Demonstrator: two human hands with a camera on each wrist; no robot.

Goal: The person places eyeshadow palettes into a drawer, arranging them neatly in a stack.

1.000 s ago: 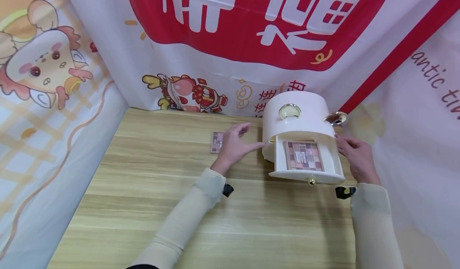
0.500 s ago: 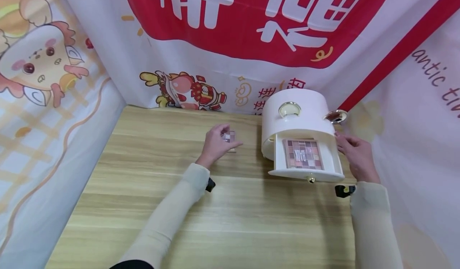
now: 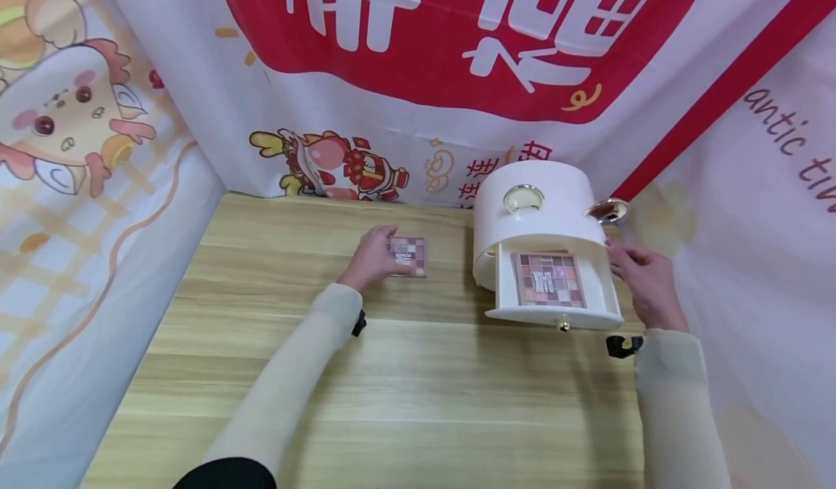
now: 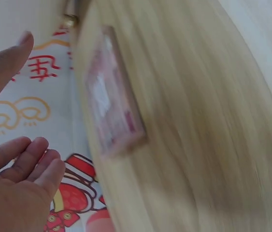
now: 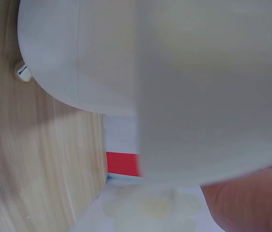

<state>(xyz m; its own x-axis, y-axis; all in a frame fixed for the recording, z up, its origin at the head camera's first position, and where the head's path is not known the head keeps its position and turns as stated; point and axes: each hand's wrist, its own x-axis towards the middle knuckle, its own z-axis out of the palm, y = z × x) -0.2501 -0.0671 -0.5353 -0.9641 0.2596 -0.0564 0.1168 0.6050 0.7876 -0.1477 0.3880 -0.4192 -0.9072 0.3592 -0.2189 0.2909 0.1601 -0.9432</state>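
A flat eyeshadow palette with a checkered lid lies on the wooden table. My left hand is at its left side. In the left wrist view that hand has its fingers spread, apart from the blurred palette. To the right stands a white rounded storage box, its drawer pulled out. Inside the drawer lie stacked palettes. My right hand grips the box's right side with curled fingers; its fingertips are partly hidden. White plastic covers most of the right wrist view.
Two gold-rimmed round ears stick out from the box top. A small gold knob sits on the drawer front. Printed cloth hangs behind the wooden table and along both sides.
My left hand has moved left, away from the box, across the loose palette to its left side, uncovering more of it. The right hand and the open drawer stay where they were.
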